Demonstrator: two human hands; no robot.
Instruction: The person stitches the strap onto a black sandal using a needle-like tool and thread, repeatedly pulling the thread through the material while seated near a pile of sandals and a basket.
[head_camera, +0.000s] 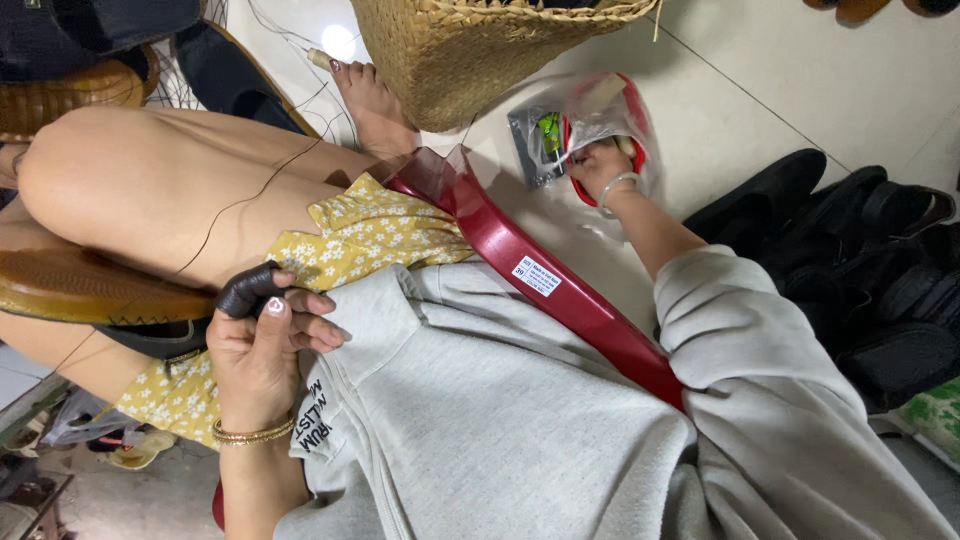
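My left hand (262, 350) is closed around a black leather strap end (243, 291) at eight o'clock, tan shoe sole (80, 285) beside it. My right hand (600, 168), at one o'clock, reaches into a crinkly clear plastic bag (585, 125); its grip is hidden, I can't tell. The thin thread (255, 195) over my knee could snag if tugged.
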